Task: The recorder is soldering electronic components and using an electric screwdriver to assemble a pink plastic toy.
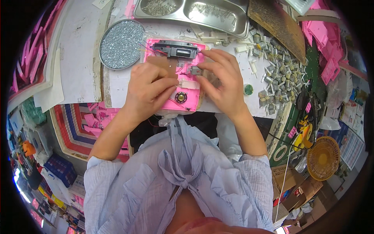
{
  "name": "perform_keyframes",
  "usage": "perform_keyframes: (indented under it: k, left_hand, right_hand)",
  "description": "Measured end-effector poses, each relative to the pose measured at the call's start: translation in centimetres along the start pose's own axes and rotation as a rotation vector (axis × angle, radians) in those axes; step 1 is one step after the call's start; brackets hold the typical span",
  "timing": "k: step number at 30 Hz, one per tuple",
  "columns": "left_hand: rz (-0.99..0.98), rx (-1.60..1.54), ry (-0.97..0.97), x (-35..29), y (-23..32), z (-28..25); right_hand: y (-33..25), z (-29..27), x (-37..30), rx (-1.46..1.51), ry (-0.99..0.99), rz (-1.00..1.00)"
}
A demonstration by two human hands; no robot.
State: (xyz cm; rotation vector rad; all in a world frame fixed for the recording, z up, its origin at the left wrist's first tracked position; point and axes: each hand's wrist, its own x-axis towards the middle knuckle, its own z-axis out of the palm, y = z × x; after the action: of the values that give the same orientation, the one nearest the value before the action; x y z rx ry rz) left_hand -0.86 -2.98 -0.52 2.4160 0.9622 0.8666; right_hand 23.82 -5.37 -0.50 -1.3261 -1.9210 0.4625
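A pink plastic housing (193,102) lies in front of me with parts set in it. A black mechanism (173,50) fills its far end, and a round black speaker-like part (180,97) sits at the near end. Between the thumb and fingers of my right hand (226,80) is a small grey motor (196,70), over the housing's right side. My left hand (150,86) pinches the left end of a white plastic piece (189,84) lying across the housing. A brown flap (165,64) and thin wires show beside my left fingers.
A round tray (100,50) full of small screws stands at the left. Beyond the housing is a divided steel tray (187,16) with small metal parts. Many loose motors (274,78) and white pieces spread over the right side. A green round object (248,89) lies near my right hand.
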Motion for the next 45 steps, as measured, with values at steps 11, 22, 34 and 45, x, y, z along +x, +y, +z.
perform_keyframes:
  k: [11,22,34,45]
  left_hand:
    - [0.064,-0.109,-0.194,-0.9,-0.4,-0.4]
    - [-0.168,0.244,0.066,0.3,-3.4,-1.9]
    - [-0.087,0.248,0.215,-0.9,-3.3,-0.7]
    - [-0.160,0.195,0.255,-1.3,-2.1,-3.0]
  right_hand:
    - [-0.7,0.2,1.6,-0.098,-0.117,0.063]
    - [-1.3,-0.2,2.1,-0.201,-0.204,0.114]
    - [-3.0,3.3,6.9,-0.204,-0.137,-0.283]
    - [-1.9,5.5,6.5,-0.157,-0.077,-0.372]
